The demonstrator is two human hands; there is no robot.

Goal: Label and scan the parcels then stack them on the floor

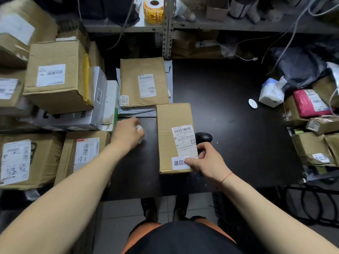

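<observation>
Cardboard parcels (pixel 145 81), two, on desk (pixel 229 125); right hand (pixel 207 160) grip clasps nearer parcel (pixel 168 125), left hand (pixel 126 134) one white object (pixel 138 128).

Two hands (pixel 126 133) (pixel 207 160), one label roll (pixel 153 11)

Black table (pixel 229 107) under cardboard parcel (pixel 168 121), grey mailers (pixel 135 111), scanner (pixel 203 137), tissue pack (pixel 271 94), white disc (pixel 252 103)

The near parcel (pixel 172 136) lies on the table (pixel 229 107) before you, the far parcel (pixel 143 81) behind it leftward, the scanner (pixel 203 137) just right, stacked boxes (pixel 56 76) along your left.
</observation>
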